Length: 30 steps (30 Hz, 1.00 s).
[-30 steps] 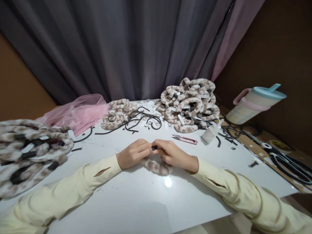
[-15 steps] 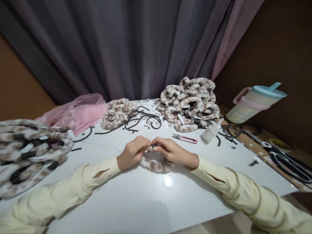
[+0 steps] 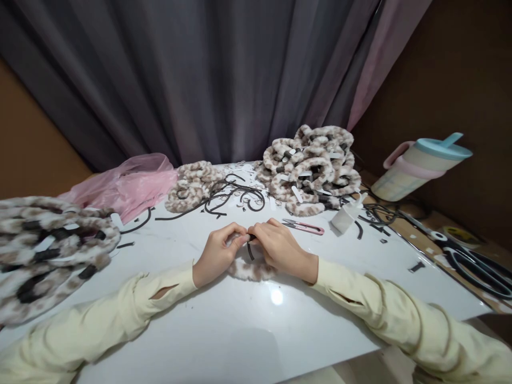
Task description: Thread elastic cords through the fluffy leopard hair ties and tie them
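Observation:
My left hand (image 3: pixel 216 255) and my right hand (image 3: pixel 285 249) meet over the middle of the white table (image 3: pixel 224 330). Between them is a fluffy white-and-brown ring (image 3: pixel 252 271), its near curve resting low below the fingers. Both hands pinch the dark join at the ring's far side, which the fingertips mostly cover. A short end of black strip (image 3: pixel 250 252) hangs from that join into the ring's opening. Just beyond my right hand lie thread snips (image 3: pixel 304 226) with pink handles.
Fluffy rings are heaped at the left (image 3: pixel 60 256) and back right (image 3: pixel 316 165). Black cords (image 3: pixel 224 198) lie behind my hands, beside a pink plastic bag (image 3: pixel 132 181). On the right are a small white bottle (image 3: pixel 343 217), large scissors (image 3: pixel 476 266) and a lidded tumbler (image 3: pixel 416 168).
My right hand has turned over the join, its fingers now curled further toward the left. The black strip's end now hangs down into view. My left hand has barely shifted.

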{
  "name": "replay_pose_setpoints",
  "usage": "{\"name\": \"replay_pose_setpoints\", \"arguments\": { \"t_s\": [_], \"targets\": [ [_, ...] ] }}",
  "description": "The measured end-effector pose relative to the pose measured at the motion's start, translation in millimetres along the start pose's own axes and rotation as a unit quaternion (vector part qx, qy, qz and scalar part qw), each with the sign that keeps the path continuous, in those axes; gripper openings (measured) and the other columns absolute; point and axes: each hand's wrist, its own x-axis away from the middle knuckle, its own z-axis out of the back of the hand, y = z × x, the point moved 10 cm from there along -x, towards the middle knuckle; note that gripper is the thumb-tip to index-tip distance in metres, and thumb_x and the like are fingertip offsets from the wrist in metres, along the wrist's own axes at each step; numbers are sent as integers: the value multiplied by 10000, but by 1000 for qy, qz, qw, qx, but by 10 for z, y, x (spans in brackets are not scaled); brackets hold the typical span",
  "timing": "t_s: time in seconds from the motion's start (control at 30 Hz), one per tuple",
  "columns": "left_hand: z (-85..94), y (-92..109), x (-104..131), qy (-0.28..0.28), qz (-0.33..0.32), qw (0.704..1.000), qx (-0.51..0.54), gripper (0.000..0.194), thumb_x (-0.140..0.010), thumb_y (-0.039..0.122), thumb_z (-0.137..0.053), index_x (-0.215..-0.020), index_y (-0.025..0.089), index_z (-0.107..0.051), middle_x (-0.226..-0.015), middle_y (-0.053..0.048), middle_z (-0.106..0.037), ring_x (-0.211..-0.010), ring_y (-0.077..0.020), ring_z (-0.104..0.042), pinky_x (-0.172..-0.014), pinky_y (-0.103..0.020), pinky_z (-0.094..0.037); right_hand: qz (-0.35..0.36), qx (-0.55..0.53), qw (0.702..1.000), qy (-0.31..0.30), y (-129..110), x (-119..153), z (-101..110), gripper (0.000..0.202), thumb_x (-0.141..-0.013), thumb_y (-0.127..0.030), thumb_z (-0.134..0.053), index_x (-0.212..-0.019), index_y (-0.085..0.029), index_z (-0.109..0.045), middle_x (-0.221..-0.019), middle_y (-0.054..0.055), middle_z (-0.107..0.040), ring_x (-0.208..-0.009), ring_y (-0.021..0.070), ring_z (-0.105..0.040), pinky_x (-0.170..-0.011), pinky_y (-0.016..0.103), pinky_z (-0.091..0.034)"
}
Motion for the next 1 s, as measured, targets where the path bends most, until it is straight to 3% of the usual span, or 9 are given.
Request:
{"name": "replay_pose_setpoints", "arguments": {
  "t_s": [0.13,0.3,0.63,0.83,1.0],
  "targets": [
    [-41,-115,-14,-10,50,998,48,167,-819,309,-532,-761,157,-573,-720,-4,-601,-696,-138,-535,-667,-247,-421,-23,-28,999,21,45,-6,11,158,-867,-80,-359,-871,-148,-502,-736,63,-607,-625,175,-483,-643,293,-322],
    [-21,-193,-51,-3,96,992,82,169,-781,319,-558,-722,160,-555,-706,-3,-577,-704,-141,-516,-677,-240,-411,-26,-86,996,-1,86,-26,-16,113,-930,-189,-387,-986,-149,-477,-869,73,-622,-709,172,-523,-697,292,-360],
    [-112,-282,-13,2,145,978,149,229,-736,383,-600,-697,161,-559,-692,-3,-563,-669,-139,-500,-620,-237,-388,-50,-69,996,2,126,-24,-92,109,-908,-122,-358,-916,-151,-463,-816,79,-581,-696,182,-512,-636,283,-420],
    [-196,-401,64,11,225,941,253,305,-660,421,-684,-718,144,-571,-675,-4,-583,-647,-123,-500,-602,-221,-369,-62,-67,996,-9,162,-9,-181,139,-897,-95,-340,-937,-126,-469,-821,95,-577,-705,190,-528,-637,301,-442],
    [-214,-451,92,19,259,915,307,317,-630,401,-723,-725,137,-578,-668,3,-576,-624,-111,-494,-588,-215,-366,-60,-73,996,-10,187,-22,-137,172,-933,-169,-351,-1061,-126,-458,-917,104,-601,-782,191,-546,-706,319,-452]
  ]
}}
